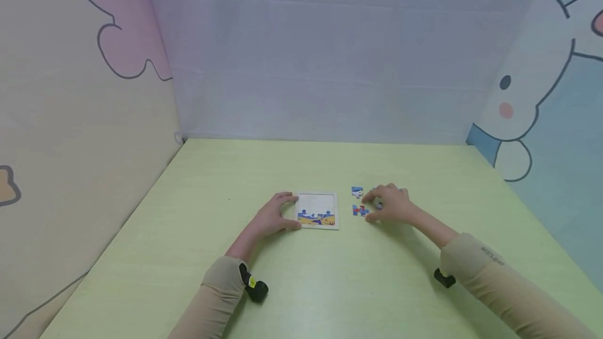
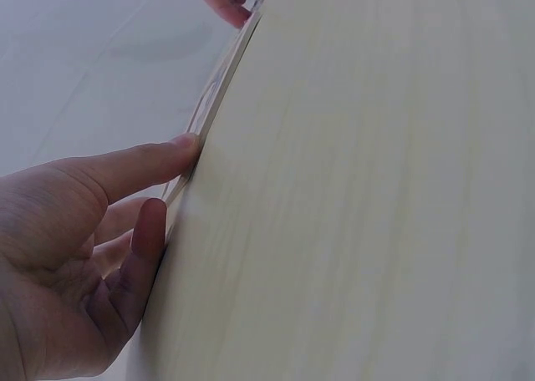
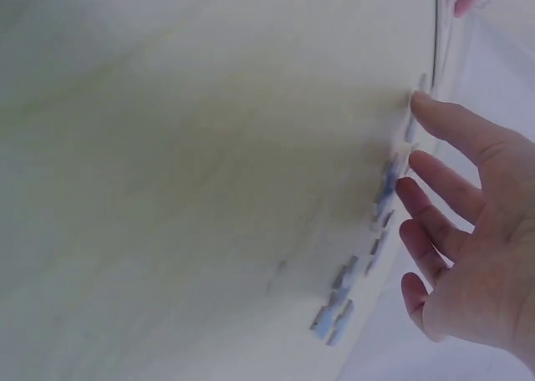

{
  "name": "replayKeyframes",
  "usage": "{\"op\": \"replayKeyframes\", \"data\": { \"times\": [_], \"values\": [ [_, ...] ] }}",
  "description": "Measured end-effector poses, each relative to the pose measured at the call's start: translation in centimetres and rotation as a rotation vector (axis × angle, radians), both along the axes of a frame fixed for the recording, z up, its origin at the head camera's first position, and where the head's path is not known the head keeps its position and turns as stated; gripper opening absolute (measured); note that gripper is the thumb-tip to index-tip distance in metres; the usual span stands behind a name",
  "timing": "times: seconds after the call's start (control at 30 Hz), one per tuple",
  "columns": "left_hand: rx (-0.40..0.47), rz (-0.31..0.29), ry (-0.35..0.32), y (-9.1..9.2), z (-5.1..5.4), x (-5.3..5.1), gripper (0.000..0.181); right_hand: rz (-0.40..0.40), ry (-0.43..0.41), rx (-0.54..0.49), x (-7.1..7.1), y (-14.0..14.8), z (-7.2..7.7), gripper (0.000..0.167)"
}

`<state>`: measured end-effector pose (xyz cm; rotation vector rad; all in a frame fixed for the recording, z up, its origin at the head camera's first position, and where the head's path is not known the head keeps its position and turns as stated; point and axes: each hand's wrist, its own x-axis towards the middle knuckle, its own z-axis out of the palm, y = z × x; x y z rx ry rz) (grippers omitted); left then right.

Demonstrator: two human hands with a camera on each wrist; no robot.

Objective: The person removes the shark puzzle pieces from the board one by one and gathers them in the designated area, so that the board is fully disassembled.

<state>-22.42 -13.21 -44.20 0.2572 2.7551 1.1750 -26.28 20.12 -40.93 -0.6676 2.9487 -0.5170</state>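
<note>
Several puzzle pieces [image 1: 360, 211] by right grip [image 1: 390, 204]

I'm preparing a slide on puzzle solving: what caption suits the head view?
Left hand holds a partly filled puzzle frame at its left edge; right hand hovers over loose pieces.

At seven o'clock in the head view, the left sleeve [image 1: 200, 305] is creased beige cloth; a black wrist camera [image 1: 257, 291] with a yellow patch [image 1: 252, 281] sits at the left cuff's [image 1: 222, 276] four o'clock. The right sleeve [image 1: 523, 292], at four o'clock, matches in beige, with dark lettering [image 1: 492, 256], too small to read, and another black camera [image 1: 444, 278] at the right cuff's [image 1: 461, 258] seven o'clock
</note>
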Motion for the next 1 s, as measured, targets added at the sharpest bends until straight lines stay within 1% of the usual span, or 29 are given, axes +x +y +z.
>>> {"op": "replayKeyframes", "data": {
  "times": [0.1, 0.23, 0.4, 0.5, 0.63, 0.7, 0.83, 0.93, 1.0],
  "values": [
    [0.004, -0.004, 0.003, 0.0, 0.0, 0.0, 0.074, 0.01, -0.014, 0.005, 0.0, -0.1, 0.9, 0.049],
    [0.014, -0.007, 0.004, -0.1, 0.1, 0.0, 0.074, 0.017, -0.012, -0.017, -0.1, -0.2, 1.8, 0.051],
    [0.013, -0.004, 0.001, 0.0, 0.2, 0.0, 0.074, 0.015, -0.009, -0.059, -0.1, -0.8, 2.1, 0.053],
    [0.012, -0.002, -0.003, 0.0, 0.2, 0.1, 0.074, 0.012, 0.003, -0.095, 0.0, -1.5, 1.7, 0.052],
    [0.014, 0.0, -0.008, -0.1, 0.3, 0.1, 0.074, 0.015, 0.032, -0.133, 0.3, -2.9, 0.8, 0.045],
    [0.015, -0.001, -0.009, 0.0, 0.3, 0.1, 0.074, 0.033, 0.043, -0.147, 0.5, -3.6, 0.4, 0.043],
    [0.015, -0.005, -0.006, 0.0, 0.3, 0.2, 0.074, 0.093, 0.054, -0.181, 0.9, -4.8, -0.2, 0.043],
    [0.016, -0.007, -0.003, 0.0, 0.3, 0.2, 0.074, 0.131, 0.073, -0.182, 1.2, -5.5, -0.6, 0.042],
    [0.017, -0.007, -0.002, 0.0, 0.2, 0.1, 0.074, 0.141, 0.074, -0.182, 1.5, -6.0, -0.8, 0.043]
  ]
}}
